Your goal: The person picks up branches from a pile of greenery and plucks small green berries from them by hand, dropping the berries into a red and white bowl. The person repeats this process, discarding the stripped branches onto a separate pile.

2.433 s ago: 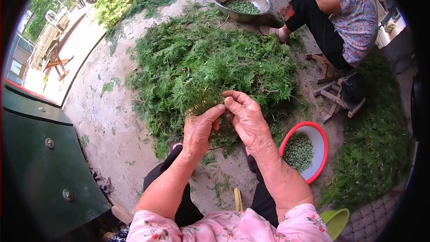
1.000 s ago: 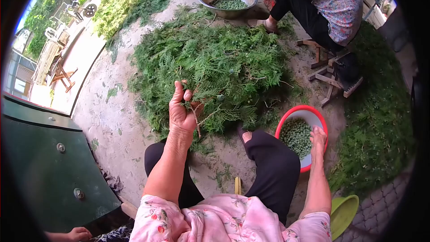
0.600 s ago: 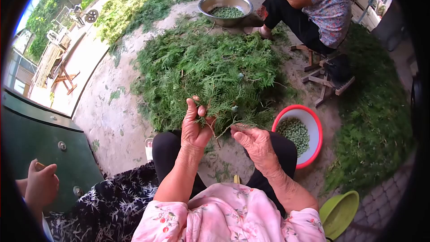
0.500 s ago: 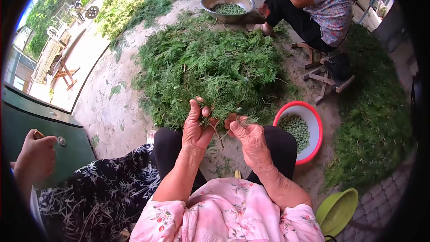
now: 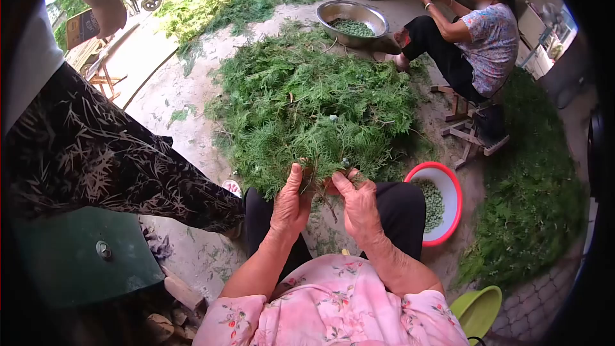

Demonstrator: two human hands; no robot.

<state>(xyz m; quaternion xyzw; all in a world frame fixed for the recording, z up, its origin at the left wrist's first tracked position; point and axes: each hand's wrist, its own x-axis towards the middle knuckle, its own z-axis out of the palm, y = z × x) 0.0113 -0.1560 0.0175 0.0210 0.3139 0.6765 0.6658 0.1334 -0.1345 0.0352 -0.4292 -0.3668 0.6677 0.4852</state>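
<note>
A leafy conifer sprig (image 5: 320, 144), flat green foliage on a thin brown stem, is held in front of my knees. My left hand (image 5: 292, 208) is closed around its left side, thumb pointing up. My right hand (image 5: 360, 211) pinches at the sprig's right side with thumb and fingers; a small pale cone shows just above the thumb. The bare stem end hangs down between the hands. Beyond them lies a big heap of cut conifer branches (image 5: 301, 90). By my right knee stands a red-rimmed white basin (image 5: 453, 208) with many small green cones (image 5: 430, 205) inside.
A steel basin (image 5: 383, 22) of green cones stands beyond the heap. Another person (image 5: 490, 38) sits at upper right, holding a sprig, near wooden stools (image 5: 471, 134). Someone in patterned trousers (image 5: 122, 160) stands close on my left. A green basin (image 5: 477, 311) leans at lower right.
The person on my left has moved forward into upper left, the trousers now crossing beside me. My view has shifted slightly left. My hands still hold the sprig, with my right fingers slightly shifted.
</note>
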